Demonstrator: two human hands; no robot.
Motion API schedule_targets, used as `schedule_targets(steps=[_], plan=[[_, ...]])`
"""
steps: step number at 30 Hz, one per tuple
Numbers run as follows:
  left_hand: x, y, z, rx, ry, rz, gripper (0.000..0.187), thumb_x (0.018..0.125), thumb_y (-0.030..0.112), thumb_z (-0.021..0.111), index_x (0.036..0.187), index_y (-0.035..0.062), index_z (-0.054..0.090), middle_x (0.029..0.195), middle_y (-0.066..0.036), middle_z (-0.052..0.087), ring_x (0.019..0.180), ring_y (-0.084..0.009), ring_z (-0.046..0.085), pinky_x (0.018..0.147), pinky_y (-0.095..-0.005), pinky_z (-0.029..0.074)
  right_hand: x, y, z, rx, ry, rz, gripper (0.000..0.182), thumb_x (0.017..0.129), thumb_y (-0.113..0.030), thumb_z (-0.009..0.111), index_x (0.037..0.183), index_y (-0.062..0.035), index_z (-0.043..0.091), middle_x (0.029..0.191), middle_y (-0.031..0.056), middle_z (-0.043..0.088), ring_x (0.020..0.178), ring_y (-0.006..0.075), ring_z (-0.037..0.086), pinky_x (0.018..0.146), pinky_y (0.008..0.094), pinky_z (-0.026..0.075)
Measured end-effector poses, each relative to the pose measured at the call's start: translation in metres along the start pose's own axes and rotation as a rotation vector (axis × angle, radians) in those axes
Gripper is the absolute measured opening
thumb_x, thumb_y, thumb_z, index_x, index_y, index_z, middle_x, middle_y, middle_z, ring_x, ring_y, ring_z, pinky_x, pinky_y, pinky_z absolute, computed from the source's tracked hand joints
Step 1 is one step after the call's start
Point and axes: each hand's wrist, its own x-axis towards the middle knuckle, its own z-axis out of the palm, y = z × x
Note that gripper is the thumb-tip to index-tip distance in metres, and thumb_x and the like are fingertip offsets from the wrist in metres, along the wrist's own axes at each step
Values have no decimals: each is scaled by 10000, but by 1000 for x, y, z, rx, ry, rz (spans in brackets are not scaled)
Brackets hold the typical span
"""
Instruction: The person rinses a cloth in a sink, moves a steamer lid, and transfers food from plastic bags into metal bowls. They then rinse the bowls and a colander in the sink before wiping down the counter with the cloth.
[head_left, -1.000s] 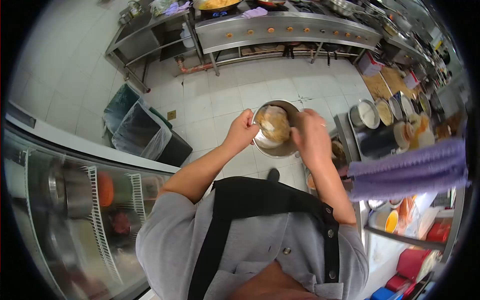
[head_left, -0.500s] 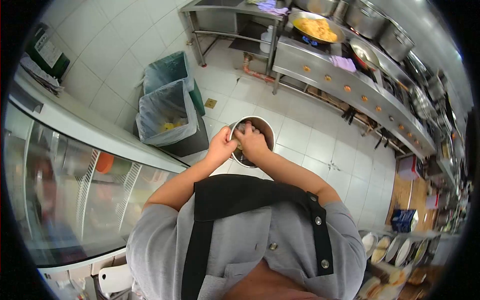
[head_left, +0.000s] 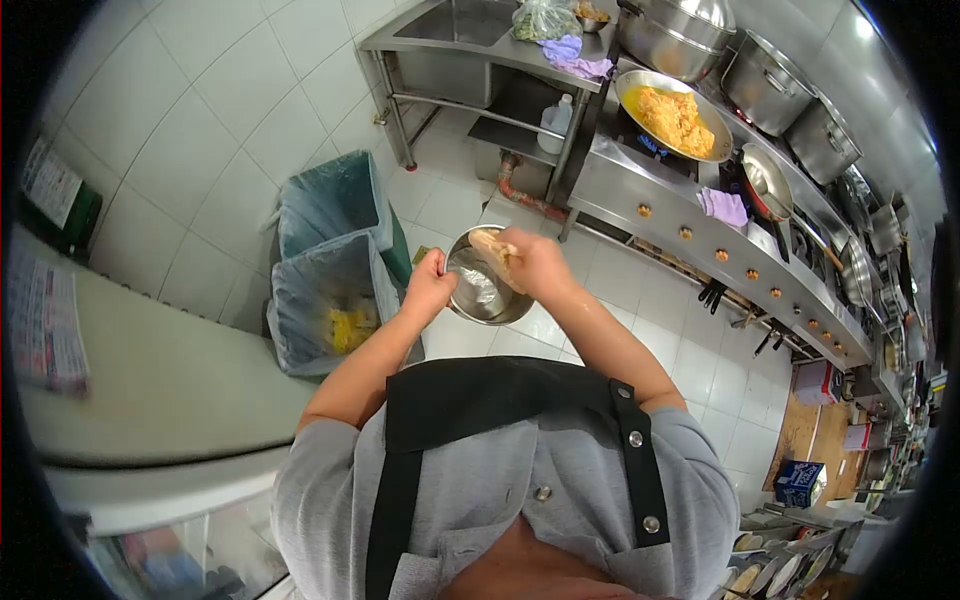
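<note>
Pale clump (head_left: pixel 491 250) has risen against the right fingers (head_left: pixel 513 243)

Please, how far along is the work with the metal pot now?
Partway, perhaps. Done: the right hand has the pale brown item up at the mouth of the metal pot. In hand: the left hand holds the rim. Left: the item is not fully clear of the pot; whether more remains inside is unclear.
</note>
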Motion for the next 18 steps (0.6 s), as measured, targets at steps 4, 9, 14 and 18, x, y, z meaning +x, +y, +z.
schedule_targets(steps=[4,9,14,18], plan=[[64,14,-2,-133,-5,-56,185,716,-15,493,703,104,352,593,-2,404,448,-104,428,373,-254,373,65,48,8,506,-27,226,288,752,73,496,1001,-21,606,878,38,631,831,97,557,729,230,452],[146,19,-4,-179,24,-38,168,725,-17,492,718,97,368,602,7,405,454,-89,413,382,-247,380,153,95,16,959,-140,339,354,750,83,502,1079,-26,575,988,73,611,888,138,578,789,270,470],[219,30,-21,-77,144,-33,162,715,-25,475,728,101,375,598,10,398,448,-85,393,378,-247,344,256,112,13,1637,-335,544,474,769,32,433,1232,-66,447,1172,103,529,1006,240,571,878,342,474],[274,34,-41,-149,223,-63,167,709,-26,481,720,104,376,597,10,399,457,-86,396,382,-238,338,334,126,22,1851,-391,503,427,758,-113,484,1185,-95,474,1133,105,552,965,276,586,746,396,525]])
